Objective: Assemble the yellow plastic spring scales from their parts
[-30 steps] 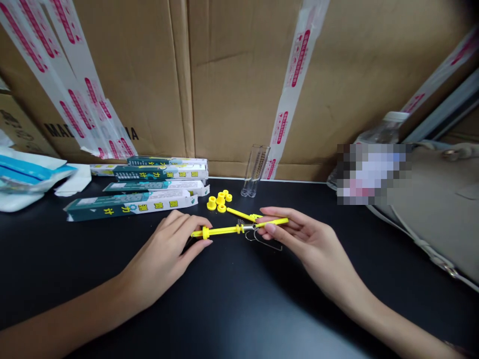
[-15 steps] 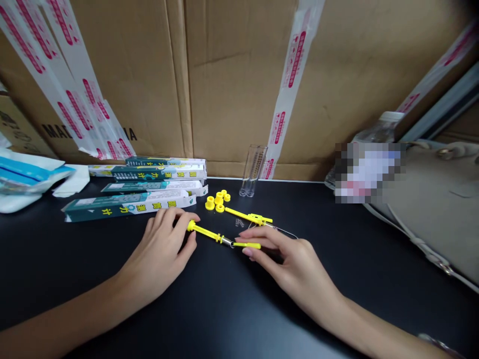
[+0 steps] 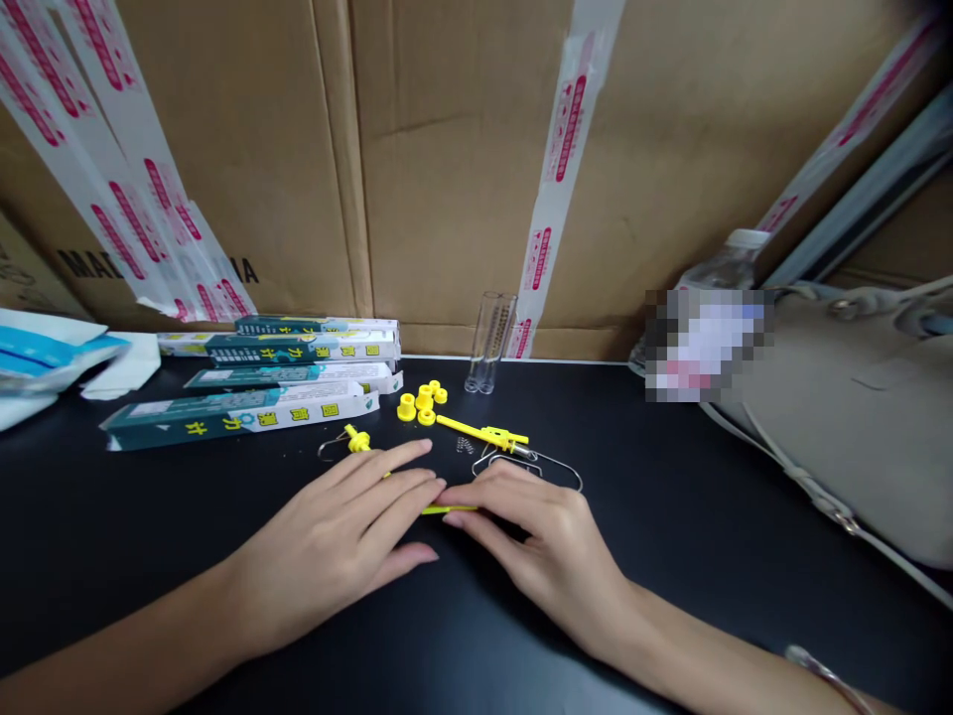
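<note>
My left hand (image 3: 339,531) lies over a yellow plastic rod, fingers stretched out and thumb apart; most of the rod is hidden beneath. The rod's capped end (image 3: 358,440), with a wire hook, shows beyond the knuckles. My right hand (image 3: 547,531) pinches a thin yellow stick (image 3: 460,508) between thumb and fingers, its tip touching my left fingertips. Where stick and rod meet is covered. Just behind my right hand lie a second yellow rod (image 3: 476,430), wire hooks (image 3: 562,467) and small loose springs (image 3: 464,446).
Several yellow caps (image 3: 425,399) stand behind the hands, beside clear plastic tubes (image 3: 489,343) standing upright. Printed narrow boxes (image 3: 245,412) lie at left, near a blue-and-white packet (image 3: 52,348). A bottle (image 3: 722,268) and beige bag (image 3: 849,437) are at right. Taped cardboard (image 3: 447,179) walls the back.
My left hand has slid right along the yellow rod, covering it and exposing its hooked end. The hands have come together. The view has shifted slightly right.
</note>
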`<state>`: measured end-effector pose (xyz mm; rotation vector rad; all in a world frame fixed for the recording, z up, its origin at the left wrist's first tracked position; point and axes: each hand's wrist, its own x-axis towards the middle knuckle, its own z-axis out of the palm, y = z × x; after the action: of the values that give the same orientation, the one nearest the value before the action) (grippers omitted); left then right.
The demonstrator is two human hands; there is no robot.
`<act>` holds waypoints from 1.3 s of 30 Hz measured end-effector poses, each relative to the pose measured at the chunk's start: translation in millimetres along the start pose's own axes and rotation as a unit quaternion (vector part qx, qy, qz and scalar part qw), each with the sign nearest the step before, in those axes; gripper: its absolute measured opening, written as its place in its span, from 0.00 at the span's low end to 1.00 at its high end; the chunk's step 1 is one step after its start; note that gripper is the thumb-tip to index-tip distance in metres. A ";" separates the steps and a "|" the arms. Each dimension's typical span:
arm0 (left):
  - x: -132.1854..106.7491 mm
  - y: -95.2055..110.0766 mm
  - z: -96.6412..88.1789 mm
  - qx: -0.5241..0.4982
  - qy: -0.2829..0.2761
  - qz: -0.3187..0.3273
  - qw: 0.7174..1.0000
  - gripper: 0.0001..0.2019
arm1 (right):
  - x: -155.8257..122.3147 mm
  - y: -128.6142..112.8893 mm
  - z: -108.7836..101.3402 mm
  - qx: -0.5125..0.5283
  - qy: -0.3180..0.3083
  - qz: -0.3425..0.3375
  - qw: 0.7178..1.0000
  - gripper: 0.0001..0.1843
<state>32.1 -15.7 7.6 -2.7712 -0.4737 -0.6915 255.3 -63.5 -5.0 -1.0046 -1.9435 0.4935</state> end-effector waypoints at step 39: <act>2.9 5.6 -2.9 -0.042 -0.068 0.012 0.997 0.22 | -5.1 -12.0 -6.0 -0.152 -0.102 -0.084 0.980 0.21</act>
<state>35.3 -21.0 10.6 -2.9116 -0.4461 -0.5305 256.3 -75.0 3.5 -0.9957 -2.3158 0.2144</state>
